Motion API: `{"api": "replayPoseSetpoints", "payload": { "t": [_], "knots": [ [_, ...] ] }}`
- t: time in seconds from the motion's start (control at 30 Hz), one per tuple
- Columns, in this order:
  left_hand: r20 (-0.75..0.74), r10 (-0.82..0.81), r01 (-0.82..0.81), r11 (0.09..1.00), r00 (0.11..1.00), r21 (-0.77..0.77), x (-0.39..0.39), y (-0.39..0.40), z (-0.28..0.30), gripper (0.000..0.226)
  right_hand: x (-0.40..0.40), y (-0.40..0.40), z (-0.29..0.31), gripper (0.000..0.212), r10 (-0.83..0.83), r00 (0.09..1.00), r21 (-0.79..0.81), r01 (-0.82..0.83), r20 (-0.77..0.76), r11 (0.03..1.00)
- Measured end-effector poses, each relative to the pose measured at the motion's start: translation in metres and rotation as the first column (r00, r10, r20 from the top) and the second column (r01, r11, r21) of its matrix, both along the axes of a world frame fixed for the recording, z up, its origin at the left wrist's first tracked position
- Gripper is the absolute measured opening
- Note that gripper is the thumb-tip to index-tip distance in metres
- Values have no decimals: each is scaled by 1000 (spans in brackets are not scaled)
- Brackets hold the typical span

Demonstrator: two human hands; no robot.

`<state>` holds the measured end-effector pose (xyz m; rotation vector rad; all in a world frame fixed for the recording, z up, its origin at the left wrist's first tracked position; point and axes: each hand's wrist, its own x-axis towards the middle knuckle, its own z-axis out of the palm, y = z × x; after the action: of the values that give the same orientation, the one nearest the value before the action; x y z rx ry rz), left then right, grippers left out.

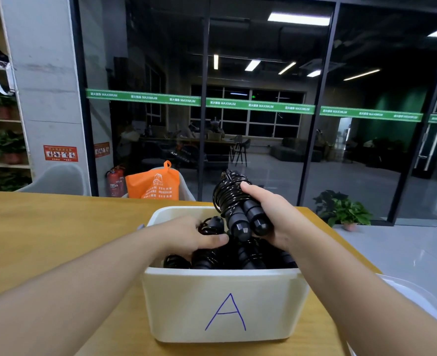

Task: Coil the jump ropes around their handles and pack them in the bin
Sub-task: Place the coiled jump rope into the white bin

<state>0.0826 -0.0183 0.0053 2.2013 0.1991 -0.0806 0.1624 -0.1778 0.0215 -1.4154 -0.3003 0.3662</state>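
A cream bin [225, 304] marked with a blue letter A stands on the wooden table in front of me. Several black coiled jump ropes [248, 255] lie inside it. My right hand [271, 217] grips another black jump rope [234, 201], its cord wound around the two handles, and holds it just above the bin's opening with the handle ends pointing down toward me. My left hand [194, 236] reaches into the bin's left side and lies on the ropes there, thumb out to the right. Whether it grips one is unclear.
The wooden table [45, 240] runs left and toward me. A white lid or tray [415, 299] lies at the right edge. Behind the table are an orange bag [153, 185], a grey chair [58, 181], a fire extinguisher [114, 182] and a glass wall.
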Motion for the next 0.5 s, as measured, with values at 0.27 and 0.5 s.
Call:
{"api": "replayPoseSetpoints", "payload": {
  "t": [0.27, 0.5],
  "knots": [
    [-127, 221, -255, 839, 967, -480, -7, 7, 11, 35, -19, 28, 8, 34, 68, 989, 49, -62, -132, 997],
    [-320, 137, -308, 756, 938, -578, 2, 37, 19, 92, -36, 49, 13, 23, 107, 989, 1, -108, -100, 994]
  ]
}}
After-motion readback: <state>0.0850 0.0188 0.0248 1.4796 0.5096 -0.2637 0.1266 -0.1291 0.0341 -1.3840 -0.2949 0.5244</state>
